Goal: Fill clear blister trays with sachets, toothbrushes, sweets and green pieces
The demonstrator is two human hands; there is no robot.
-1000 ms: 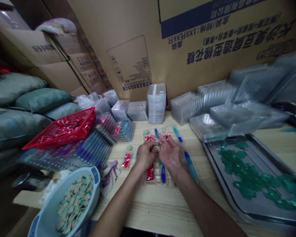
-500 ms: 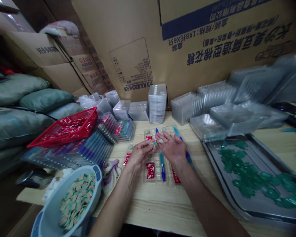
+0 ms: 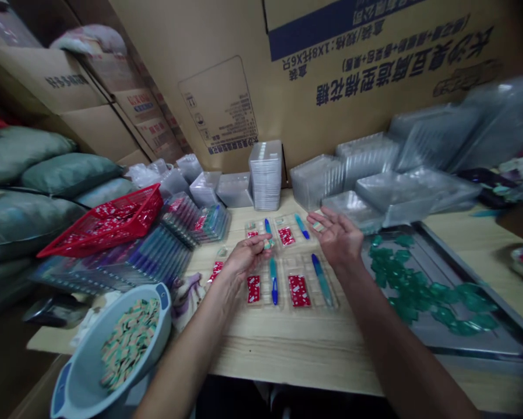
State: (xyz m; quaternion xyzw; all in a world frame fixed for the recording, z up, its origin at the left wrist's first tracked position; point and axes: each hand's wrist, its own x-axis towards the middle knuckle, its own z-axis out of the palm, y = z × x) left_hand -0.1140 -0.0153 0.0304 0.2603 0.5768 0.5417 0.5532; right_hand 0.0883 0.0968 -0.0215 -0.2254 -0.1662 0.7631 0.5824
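My left hand (image 3: 244, 260) pinches a small green-and-beige striped piece (image 3: 268, 244) at its fingertips, above a transparent blister tray (image 3: 261, 291). My right hand (image 3: 338, 235) is palm up with its fingers spread, holding nothing I can make out. A small striped piece (image 3: 317, 226) lies just beyond its fingertips. The transparent trays on the table hold red printed packets (image 3: 299, 291) and blue-handled plastic sticks (image 3: 321, 280). Another packet (image 3: 253, 289) lies nearer my left hand. What these sticks are is hard to tell.
A pale blue basin (image 3: 163, 302) of striped pieces sits at front left. Behind it are a red basket (image 3: 108, 224) and packed trays (image 3: 156, 259). A metal tray (image 3: 462, 297) holds green pieces at right. Stacked transparent trays (image 3: 265, 174) and cardboard boxes (image 3: 331, 75) line the back.
My right hand has moved right, away from my left, and turned palm up. My left hand has drawn slightly back. The whole view has shifted a little.
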